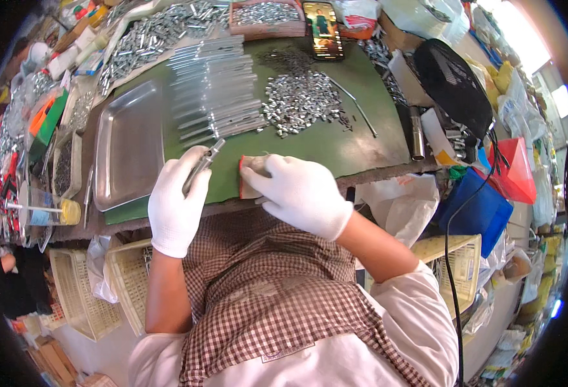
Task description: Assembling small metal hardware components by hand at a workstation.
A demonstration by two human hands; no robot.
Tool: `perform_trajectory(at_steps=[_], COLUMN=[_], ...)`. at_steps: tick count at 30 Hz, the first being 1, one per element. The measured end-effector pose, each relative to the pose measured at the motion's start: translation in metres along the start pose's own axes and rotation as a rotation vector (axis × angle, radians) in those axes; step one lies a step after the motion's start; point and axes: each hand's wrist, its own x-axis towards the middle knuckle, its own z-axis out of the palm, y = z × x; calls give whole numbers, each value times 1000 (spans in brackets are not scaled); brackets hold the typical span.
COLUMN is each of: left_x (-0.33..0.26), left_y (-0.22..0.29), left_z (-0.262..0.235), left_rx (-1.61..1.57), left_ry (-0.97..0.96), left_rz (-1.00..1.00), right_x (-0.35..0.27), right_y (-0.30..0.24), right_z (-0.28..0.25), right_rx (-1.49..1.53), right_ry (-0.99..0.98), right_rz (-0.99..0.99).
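Observation:
My left hand (179, 197), in a white knit glove, is closed around a slim silver metal tube (208, 162) that tilts up and to the right. At the front edge of the green work mat, my gloved right hand (300, 193) has its fingers curled over a small beige block with a red edge (250, 187); its palm side is hidden. Beyond my hands lies a row of clear tubes and thin metal rods (216, 90). To their right sits a heap of small silver metal pieces (300, 103).
A shallow steel tray (106, 161) lies left of my left hand. A thin metal rod (355, 109) rests right of the heap, and a phone (323, 31) stands at the back. A black mesh-covered object (452, 80) and a hanging cable (450, 271) are on the right.

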Motion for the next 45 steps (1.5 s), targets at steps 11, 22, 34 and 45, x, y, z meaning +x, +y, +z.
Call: perform_trajectory(at_steps=[11,22,34,45], left_x=[-14,5,10,11], left_y=[17,40,34,36], left_z=[11,32,38,37], left_rx=[112,389,412,375], left_ry=[-256,-421,-463,-486], left_rz=[-14,73,36,30], right_x=[-90,-43,27,51], right_y=[55,122,135,54], right_z=[-41,-110,-45,33], right_rx=[-285,-500,-165,-81], right_ry=[241,844,610,-20], right_rz=[656,646,331,167])
